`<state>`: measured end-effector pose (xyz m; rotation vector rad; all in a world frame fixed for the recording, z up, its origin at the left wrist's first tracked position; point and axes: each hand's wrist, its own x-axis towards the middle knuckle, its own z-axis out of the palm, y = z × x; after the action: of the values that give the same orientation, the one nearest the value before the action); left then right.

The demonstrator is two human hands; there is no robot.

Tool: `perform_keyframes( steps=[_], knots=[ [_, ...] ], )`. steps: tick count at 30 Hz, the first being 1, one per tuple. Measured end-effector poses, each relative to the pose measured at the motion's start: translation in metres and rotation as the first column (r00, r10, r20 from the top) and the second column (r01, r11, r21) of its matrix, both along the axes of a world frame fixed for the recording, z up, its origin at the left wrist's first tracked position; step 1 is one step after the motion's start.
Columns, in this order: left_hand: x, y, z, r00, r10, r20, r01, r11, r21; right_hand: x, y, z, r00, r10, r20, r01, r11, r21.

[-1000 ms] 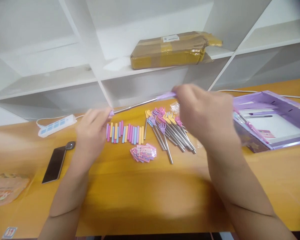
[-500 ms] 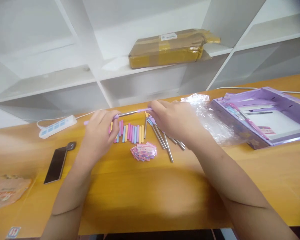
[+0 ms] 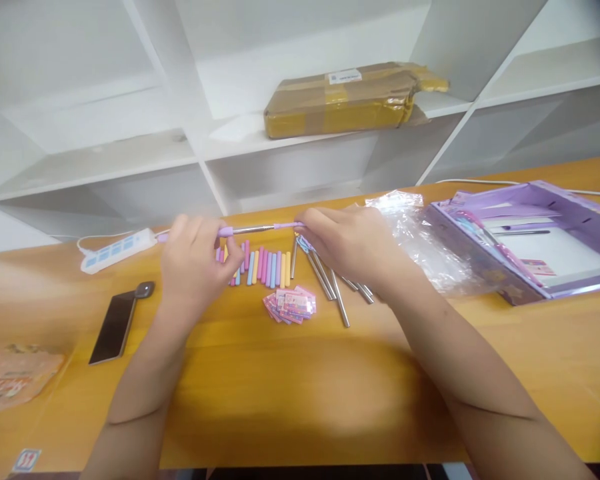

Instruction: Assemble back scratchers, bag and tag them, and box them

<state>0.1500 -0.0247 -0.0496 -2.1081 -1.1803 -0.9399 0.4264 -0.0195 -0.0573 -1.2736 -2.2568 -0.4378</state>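
Between my two hands a thin purple stick with a silver metal middle (image 3: 254,229), pen-like in shape, is held level above the table. My left hand (image 3: 195,260) is closed round its purple left part, whose end pokes out beyond the fingers. My right hand (image 3: 347,243) pinches the narrow purple right end; its tip is hidden by the fingers. Just below lies a row of pink, blue, purple and yellow sticks (image 3: 269,268). Several silver metal tubes (image 3: 341,307), some with coloured ends, lie beneath my right hand. A small pile of pink printed cards (image 3: 291,305) sits in front.
A purple box (image 3: 523,297) with pens and papers stands at the right, beside crumpled clear plastic (image 3: 405,227). At the left are a power strip (image 3: 119,251), a phone (image 3: 114,327) and an orange packet (image 3: 17,379). A taped carton (image 3: 337,107) rests on the shelf behind.
The purple stick has gone from slightly tilted to nearly level. My left hand has shifted a little left along with it, and the whole view has moved slightly.
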Motion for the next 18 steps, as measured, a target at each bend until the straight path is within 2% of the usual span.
perform_keyframes(
  steps=[12, 15, 18],
  knots=[
    [-0.002, 0.002, 0.0, 0.998, 0.028, 0.06, -0.025, 0.999, -0.036, 0.001, 0.001, -0.002, 0.995, 0.094, -0.023, -0.092, 0.993, 0.08],
    [-0.007, 0.006, 0.002, 0.994, 0.081, 0.069, -0.079, 0.996, -0.044, 0.006, 0.005, -0.004, 0.995, 0.088, -0.044, -0.085, 0.994, 0.063],
    [-0.021, 0.018, 0.004, 0.979, 0.176, 0.104, -0.169, 0.983, -0.075, 0.021, 0.018, -0.007, 0.998, 0.025, -0.062, -0.022, 0.998, 0.051]
  ],
)
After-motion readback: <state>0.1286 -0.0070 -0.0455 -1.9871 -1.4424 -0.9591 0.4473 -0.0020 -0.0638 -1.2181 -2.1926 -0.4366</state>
